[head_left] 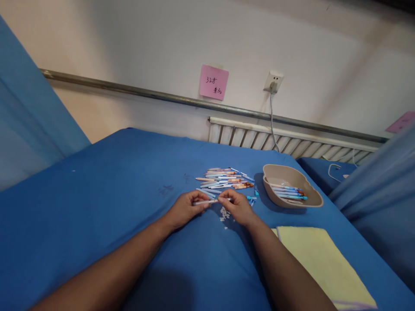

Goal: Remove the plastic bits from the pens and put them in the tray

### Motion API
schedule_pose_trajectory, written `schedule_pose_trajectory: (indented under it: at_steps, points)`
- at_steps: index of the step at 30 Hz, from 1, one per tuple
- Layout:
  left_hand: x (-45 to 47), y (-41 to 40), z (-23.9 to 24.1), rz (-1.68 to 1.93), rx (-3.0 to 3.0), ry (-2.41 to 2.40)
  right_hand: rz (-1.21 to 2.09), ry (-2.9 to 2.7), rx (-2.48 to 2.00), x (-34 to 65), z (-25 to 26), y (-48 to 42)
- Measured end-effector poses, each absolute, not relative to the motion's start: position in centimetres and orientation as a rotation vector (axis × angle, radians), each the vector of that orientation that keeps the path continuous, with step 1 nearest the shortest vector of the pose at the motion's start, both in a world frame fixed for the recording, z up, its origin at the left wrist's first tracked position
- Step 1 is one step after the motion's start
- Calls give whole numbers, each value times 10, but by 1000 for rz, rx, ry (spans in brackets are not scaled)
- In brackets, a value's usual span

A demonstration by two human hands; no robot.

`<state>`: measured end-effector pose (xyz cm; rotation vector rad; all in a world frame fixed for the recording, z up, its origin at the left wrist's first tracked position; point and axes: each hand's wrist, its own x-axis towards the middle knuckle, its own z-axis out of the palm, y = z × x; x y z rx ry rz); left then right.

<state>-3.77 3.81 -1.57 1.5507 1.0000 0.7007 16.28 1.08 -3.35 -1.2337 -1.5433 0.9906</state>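
Observation:
A slim pale pen (205, 202) lies level between my two hands, above the blue cloth. My left hand (186, 209) is closed around its left part, and the fingers of my right hand (238, 206) pinch its right end. Just beyond the hands, a loose pile of pen parts (223, 178) in white, blue, peach and brown is spread out. Below my right fingers lie small white bits (224, 214). Some turquoise and blue pieces (252, 200) sit beside my right hand, partly hidden by it.
A beige tub (316, 199) holding several pens (288, 191) stands to the right. Nearer me lies a folded yellow cloth (319, 259). The blue-covered surface (97, 207) ends near a wall with a radiator (238, 134), a metal rail (145, 92) and a plugged-in cord (271, 116). Blue curtains (29, 103) hang at both sides.

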Motion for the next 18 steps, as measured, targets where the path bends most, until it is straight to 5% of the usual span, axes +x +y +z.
schedule_pose_trajectory:
  at_steps: [18]
  points:
    - [-40, 36, -13, 683, 1681, 1005, 923, -1634, -1223, 164, -39, 11]
